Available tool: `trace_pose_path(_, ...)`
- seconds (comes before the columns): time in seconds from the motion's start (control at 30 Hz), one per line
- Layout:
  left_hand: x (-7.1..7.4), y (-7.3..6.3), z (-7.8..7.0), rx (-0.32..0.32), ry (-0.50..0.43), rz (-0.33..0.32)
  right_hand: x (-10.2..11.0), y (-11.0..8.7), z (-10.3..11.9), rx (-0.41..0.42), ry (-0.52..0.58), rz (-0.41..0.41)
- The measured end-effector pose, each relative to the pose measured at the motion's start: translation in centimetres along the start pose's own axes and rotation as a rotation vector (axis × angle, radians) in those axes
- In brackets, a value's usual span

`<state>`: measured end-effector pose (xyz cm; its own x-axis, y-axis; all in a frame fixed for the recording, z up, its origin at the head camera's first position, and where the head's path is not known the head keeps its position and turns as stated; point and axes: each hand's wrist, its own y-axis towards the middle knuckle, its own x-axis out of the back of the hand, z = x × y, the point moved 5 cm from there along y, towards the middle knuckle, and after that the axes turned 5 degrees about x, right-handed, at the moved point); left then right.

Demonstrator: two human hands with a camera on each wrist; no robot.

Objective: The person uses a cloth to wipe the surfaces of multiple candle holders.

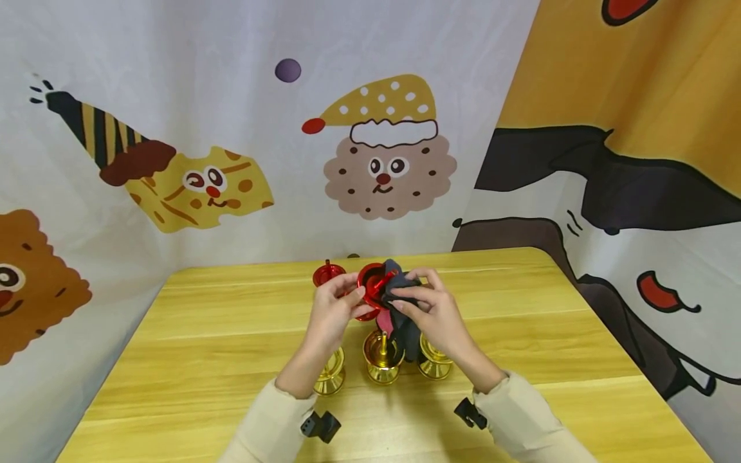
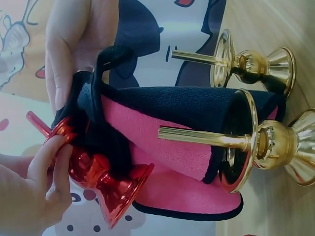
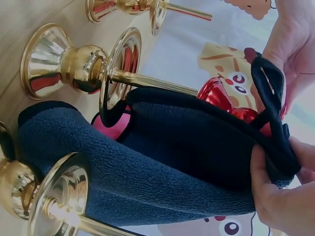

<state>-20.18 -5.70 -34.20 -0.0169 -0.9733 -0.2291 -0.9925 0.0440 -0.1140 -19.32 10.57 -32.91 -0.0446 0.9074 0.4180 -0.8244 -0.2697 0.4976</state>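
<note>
Raised above the table is a shiny red candle holder with a cup and a central stem, tilted. My left hand grips it by the rim of its cup. A dark blue cloth with a pink side hangs from my right hand, pinched between thumb and fingers. Its upper part lies against the red cup, and a black loop sticks up at its edge. The cloth's lower end hangs down among the gold candle holders. Part of the red cup's inside is covered by the cloth.
Three gold candle holders stand upright in front: left, middle and right, close beneath my hands. Behind stands a red one; another red piece shows partly below the held one. A patterned curtain backs the wooden table.
</note>
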Motion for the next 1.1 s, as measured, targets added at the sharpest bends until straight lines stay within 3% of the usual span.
trace_pose_path(0.23, 0.1, -0.1, -0.1, -0.029, 0.080, 0.069, 0.1, 0.2, 0.2, 0.051, -0.102, 0.028)
trace_pose_path(0.47, 0.2, -0.1, -0.8, -0.041, 0.218, 0.168, 0.4, 1.7, 1.0, 0.223, -0.253, 0.135)
trace_pose_path(0.63, 0.2, -0.1, -1.1, -0.033, 0.230, 0.183, 0.7, 2.6, 1.3, 0.310, -0.287, 0.177)
trace_pose_path(0.87, 0.3, -0.2, -0.6, 0.005, 0.120, 0.081, 0.7, 2.1, 1.5, 0.199, -0.260, 0.078)
trace_pose_path(1.1, 0.4, -0.1, -0.6, -0.033, 0.102, 0.015, -0.1, 0.3, 2.1, 0.123, -0.213, 0.018)
